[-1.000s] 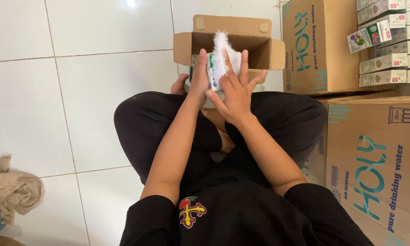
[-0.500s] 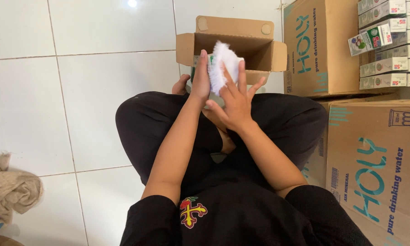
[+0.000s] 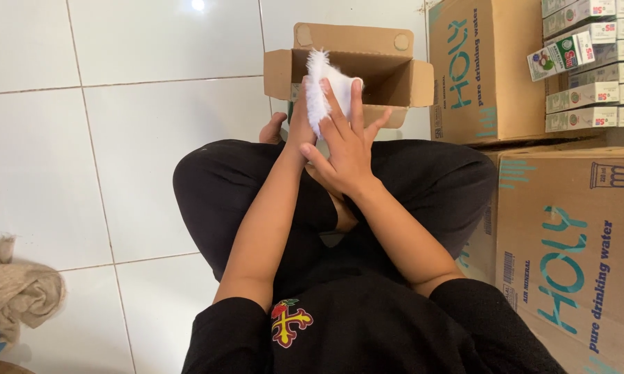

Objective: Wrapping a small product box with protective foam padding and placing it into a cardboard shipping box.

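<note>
open brown carton point(image 3: 388, 69) ahead | printed cartons point(image 3: 568, 256) right | small boxes point(image 3: 589, 69), perhaps cartons, stacked
</note>
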